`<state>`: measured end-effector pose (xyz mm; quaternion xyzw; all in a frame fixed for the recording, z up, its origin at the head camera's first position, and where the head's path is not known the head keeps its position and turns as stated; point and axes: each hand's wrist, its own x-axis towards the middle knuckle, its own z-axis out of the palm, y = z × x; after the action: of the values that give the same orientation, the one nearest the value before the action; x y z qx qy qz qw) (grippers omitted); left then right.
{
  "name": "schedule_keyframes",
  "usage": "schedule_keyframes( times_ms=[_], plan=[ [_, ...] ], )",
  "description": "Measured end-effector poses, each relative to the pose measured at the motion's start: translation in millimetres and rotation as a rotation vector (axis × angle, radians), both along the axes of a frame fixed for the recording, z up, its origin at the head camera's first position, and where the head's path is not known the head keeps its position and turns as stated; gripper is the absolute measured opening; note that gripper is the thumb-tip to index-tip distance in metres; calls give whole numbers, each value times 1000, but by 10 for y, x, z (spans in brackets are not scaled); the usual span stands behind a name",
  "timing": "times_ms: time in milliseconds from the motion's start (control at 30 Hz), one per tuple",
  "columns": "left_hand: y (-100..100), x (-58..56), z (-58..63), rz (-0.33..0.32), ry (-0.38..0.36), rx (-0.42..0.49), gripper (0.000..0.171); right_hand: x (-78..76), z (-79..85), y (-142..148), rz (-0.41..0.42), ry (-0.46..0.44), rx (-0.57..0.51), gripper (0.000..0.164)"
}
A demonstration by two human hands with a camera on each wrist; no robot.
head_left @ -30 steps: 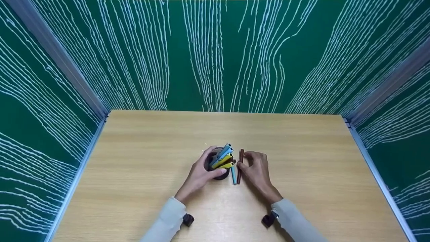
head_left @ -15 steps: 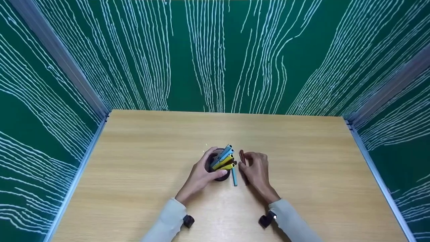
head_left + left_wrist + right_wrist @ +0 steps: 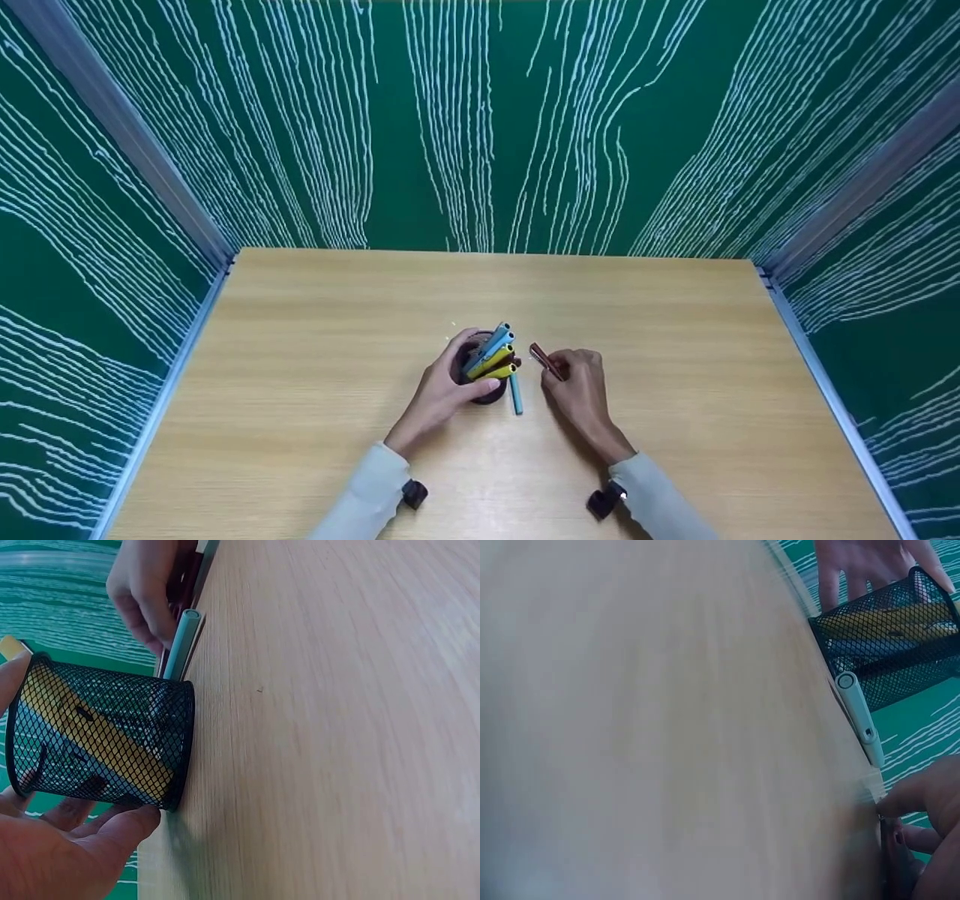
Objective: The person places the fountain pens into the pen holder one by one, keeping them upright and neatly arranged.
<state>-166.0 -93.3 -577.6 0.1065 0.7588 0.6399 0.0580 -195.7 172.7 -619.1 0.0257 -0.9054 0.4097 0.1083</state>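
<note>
My left hand (image 3: 442, 391) grips a black mesh pen cup (image 3: 101, 731), fingers round one side and thumb along its near rim. Light blue pens (image 3: 493, 346) and yellow pens (image 3: 496, 361) lean to the right inside it, with a dark brown one among them. To the right of the cup, my right hand (image 3: 582, 384) pinches a reddish-brown pen (image 3: 545, 361) between thumb and fingers. The far end of this pen points up and left; its near end is hidden under the hand. A teal pen (image 3: 860, 720) lies on the table between cup and right hand.
The wooden table (image 3: 330, 315) is bounded by green walls (image 3: 517, 150) with white wavy lines at the back and sides. Grey rails (image 3: 169, 375) run along its side edges. Each wrist carries a small black camera (image 3: 414, 494).
My right hand has drawn the brown pen away from the teal one and slightly towards me, turning it from nearly straight to slanted. The left hand keeps its hold on the cup.
</note>
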Motion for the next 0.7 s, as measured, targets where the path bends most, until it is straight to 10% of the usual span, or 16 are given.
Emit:
schedule_keyframes(
  times_ms=[700],
  plan=[
    [0,27,30,9,-57,-26,87,393,39,327,4,-2,42,16]
  ],
)
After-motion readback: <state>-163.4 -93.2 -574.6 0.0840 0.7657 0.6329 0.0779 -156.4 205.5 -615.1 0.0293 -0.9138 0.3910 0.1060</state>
